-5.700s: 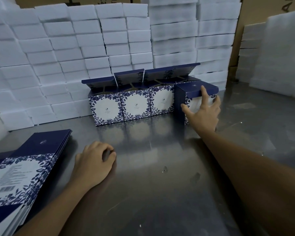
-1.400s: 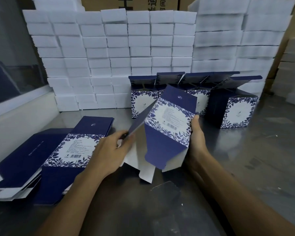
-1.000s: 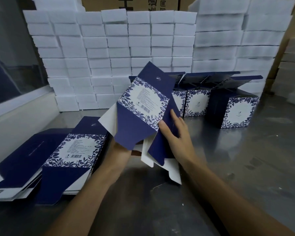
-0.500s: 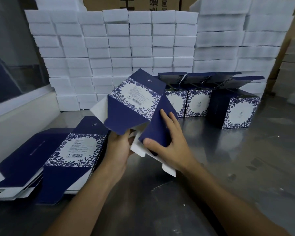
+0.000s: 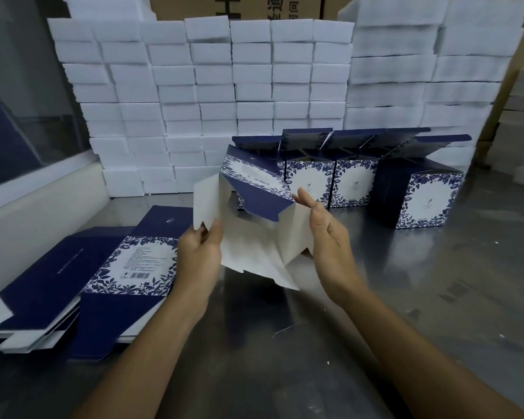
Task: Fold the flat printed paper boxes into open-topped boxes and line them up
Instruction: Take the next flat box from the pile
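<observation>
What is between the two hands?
The half-folded box, its white flaps hanging open. The left hand pinches one flap; the right hand touches the other side with straight fingers. Head view shows it.

We note a half-folded box (image 5: 254,189) — navy outside, with a blue leaf border around a white printed panel, its inner flaps plain white. The standing boxes (image 5: 354,182) repeat this scheme: white fronts framed in blue foliage, navy sides and lids. The flat blanks (image 5: 109,267) show solid navy beside a white label ringed by blue leaves. We see white foam blocks (image 5: 212,86) behind — brown cardboard above them — and a grey, reflective metal table (image 5: 436,297).
</observation>
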Action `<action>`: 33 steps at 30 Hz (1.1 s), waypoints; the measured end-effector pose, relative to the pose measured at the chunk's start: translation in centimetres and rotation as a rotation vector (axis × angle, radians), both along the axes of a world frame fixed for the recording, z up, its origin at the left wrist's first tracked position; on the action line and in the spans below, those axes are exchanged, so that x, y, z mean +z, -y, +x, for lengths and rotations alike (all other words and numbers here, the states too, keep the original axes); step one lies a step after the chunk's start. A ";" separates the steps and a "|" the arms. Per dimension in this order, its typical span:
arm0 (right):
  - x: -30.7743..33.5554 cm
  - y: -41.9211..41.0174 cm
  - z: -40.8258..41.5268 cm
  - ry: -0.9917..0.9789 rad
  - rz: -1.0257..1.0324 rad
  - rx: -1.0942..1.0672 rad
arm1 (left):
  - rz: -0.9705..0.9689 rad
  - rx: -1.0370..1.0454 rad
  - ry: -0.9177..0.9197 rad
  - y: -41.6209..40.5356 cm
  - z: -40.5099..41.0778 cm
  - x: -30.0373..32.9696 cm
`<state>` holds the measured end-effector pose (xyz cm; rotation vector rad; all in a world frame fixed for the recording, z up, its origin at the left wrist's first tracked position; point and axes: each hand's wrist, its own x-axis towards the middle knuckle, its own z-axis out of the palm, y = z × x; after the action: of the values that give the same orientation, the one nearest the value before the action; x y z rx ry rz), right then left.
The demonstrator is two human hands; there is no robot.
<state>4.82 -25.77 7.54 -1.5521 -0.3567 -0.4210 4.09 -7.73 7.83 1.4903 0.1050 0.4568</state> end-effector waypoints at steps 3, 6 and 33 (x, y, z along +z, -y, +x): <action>0.5 0.1 0.1 -0.078 0.138 0.014 | 0.008 -0.004 0.023 -0.2 -0.2 0.4; 1.0 0.4 0.1 -0.057 0.206 -0.061 | 0.035 -0.008 0.008 -0.2 -0.5 0.6; 1.7 2.4 -0.2 0.354 -0.528 -0.123 | 0.264 0.266 0.164 -1.7 -0.2 1.5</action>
<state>4.66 -28.22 9.24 -2.0216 -0.6889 -0.7444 3.88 -5.98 9.37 1.6985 0.1170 0.8312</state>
